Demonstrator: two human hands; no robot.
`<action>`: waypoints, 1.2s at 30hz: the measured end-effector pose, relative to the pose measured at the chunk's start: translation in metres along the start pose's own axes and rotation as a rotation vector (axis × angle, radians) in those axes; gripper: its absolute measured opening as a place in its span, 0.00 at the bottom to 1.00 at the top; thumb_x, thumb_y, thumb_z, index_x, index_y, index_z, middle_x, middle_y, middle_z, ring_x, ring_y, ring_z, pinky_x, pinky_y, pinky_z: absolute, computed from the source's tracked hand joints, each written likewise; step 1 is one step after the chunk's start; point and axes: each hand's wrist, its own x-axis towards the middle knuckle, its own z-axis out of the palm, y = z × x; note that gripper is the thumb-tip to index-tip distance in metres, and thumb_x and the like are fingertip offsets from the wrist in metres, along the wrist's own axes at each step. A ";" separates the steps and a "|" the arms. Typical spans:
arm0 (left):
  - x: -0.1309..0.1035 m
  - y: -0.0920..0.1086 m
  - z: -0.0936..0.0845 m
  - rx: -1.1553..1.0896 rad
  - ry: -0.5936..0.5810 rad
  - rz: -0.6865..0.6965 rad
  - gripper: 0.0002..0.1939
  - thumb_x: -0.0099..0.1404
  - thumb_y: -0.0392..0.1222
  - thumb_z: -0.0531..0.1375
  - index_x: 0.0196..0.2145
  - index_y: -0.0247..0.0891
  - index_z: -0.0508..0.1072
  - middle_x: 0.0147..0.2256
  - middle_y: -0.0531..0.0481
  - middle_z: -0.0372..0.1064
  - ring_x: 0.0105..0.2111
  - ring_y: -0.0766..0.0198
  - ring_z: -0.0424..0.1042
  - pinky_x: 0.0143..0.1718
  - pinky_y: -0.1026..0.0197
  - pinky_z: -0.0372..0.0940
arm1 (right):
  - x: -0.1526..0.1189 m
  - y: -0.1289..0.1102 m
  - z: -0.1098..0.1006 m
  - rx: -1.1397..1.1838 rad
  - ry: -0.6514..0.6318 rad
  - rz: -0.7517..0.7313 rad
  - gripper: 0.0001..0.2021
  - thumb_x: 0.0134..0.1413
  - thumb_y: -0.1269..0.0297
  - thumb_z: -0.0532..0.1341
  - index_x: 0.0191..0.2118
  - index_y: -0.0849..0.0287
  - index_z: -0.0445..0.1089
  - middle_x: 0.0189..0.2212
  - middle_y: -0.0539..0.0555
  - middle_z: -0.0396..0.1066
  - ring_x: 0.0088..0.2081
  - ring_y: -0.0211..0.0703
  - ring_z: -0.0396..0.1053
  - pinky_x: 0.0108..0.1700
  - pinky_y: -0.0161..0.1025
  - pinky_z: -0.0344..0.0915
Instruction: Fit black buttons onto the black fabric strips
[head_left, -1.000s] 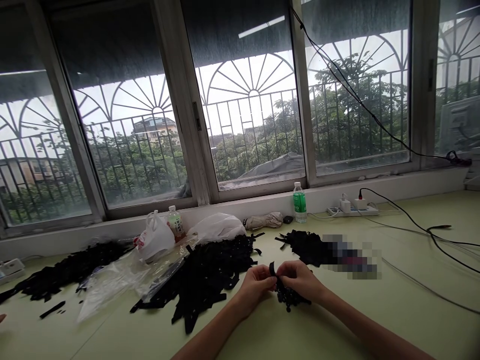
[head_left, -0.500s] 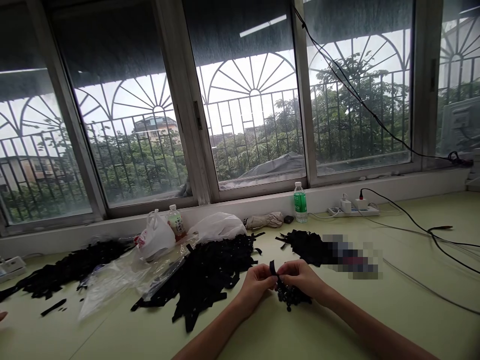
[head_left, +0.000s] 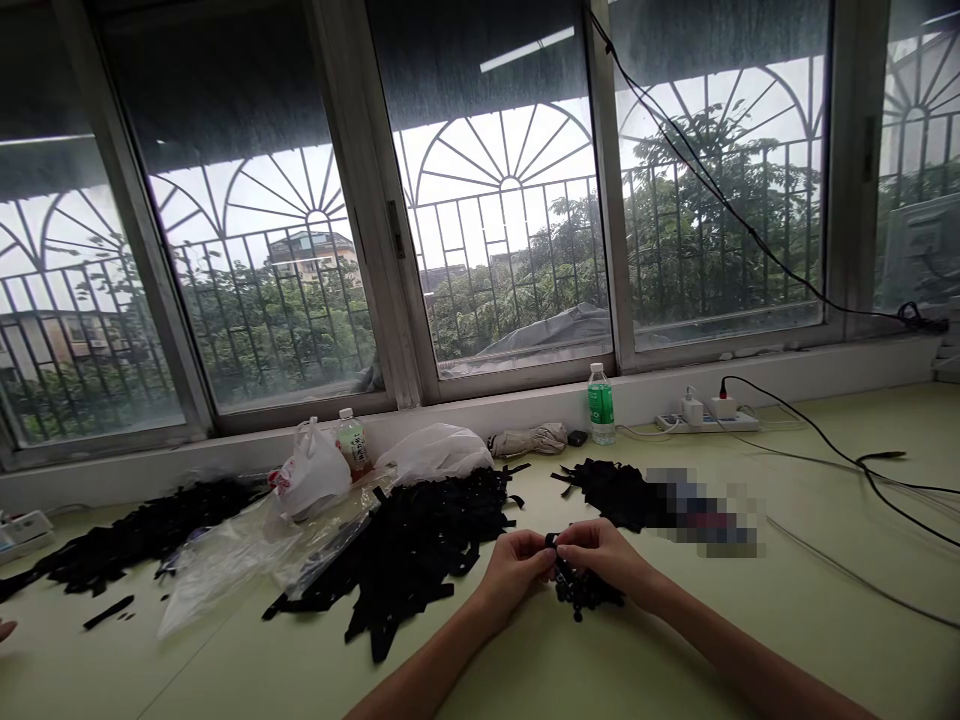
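Observation:
Between my two hands is a short black strip (head_left: pixel 552 541), pinched at the fingertips. My left hand (head_left: pixel 519 566) closes on it from the left, and my right hand (head_left: pixel 600 553) grips it from the right, with the fingertips nearly meeting. Right below them lies a small heap of black round pieces (head_left: pixel 586 592), partly hidden by my right hand. A large pile of black strips (head_left: pixel 420 545) spreads to the left of my hands. Beyond my right hand is a smaller black pile (head_left: pixel 615 492).
Clear plastic (head_left: pixel 225 565), a white bag (head_left: pixel 313 475) and a bottle (head_left: pixel 352 442) stand left. A green-labelled bottle (head_left: pixel 601 405) and a power strip (head_left: pixel 706 424) line the sill. Cables cross the right side. Another person's fingertip (head_left: pixel 6 630) shows at the left edge.
The upper end of the black strip, which stood up above my fingers, is now folded down between them. My hands have barely moved.

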 end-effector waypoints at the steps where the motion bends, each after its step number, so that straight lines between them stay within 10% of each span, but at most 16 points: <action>1: 0.000 0.000 0.000 0.003 0.003 -0.001 0.17 0.47 0.49 0.68 0.26 0.32 0.72 0.20 0.52 0.68 0.22 0.68 0.64 0.26 0.66 0.56 | 0.000 0.000 0.000 -0.001 -0.003 0.004 0.15 0.40 0.55 0.66 0.29 0.64 0.75 0.25 0.53 0.72 0.25 0.37 0.65 0.28 0.34 0.62; 36: 0.001 -0.007 0.002 0.120 -0.021 0.064 0.17 0.50 0.50 0.66 0.26 0.33 0.68 0.21 0.54 0.65 0.21 0.69 0.64 0.25 0.65 0.59 | -0.005 -0.009 0.002 -0.078 0.000 0.002 0.14 0.39 0.55 0.67 0.25 0.63 0.70 0.19 0.48 0.66 0.22 0.34 0.61 0.26 0.33 0.58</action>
